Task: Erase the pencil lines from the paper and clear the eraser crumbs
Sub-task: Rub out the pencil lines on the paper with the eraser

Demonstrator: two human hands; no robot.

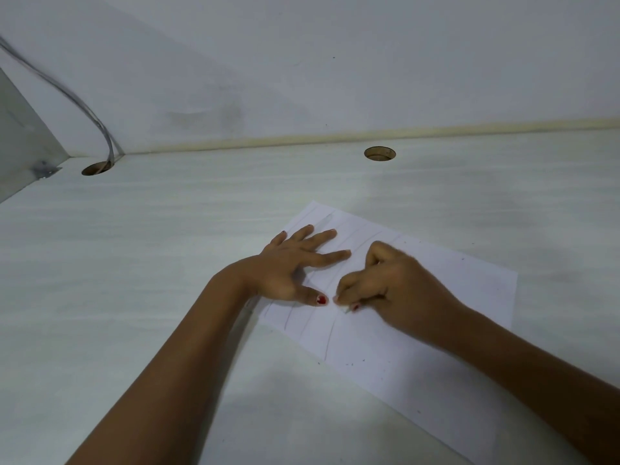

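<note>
A white sheet of paper [436,297] lies at an angle on the pale desk. Faint pencil lines [330,337] cross its left part. Small dark eraser crumbs [364,359] are scattered over the sheet. My left hand [295,260] lies flat with spread, straight fingers and presses the paper's left edge down. My right hand [385,280] is curled into a fist over the middle of the sheet, with its fingertips pinched together against the paper beside my left thumb. Whatever it pinches is hidden by the fingers.
The desk [167,263] ends at a white wall behind. Two round cable holes are cut near its back edge, one at the left [97,168] with a grey cable [84,105] running into it, one further right [379,153]. A grey side panel [23,139] stands at far left.
</note>
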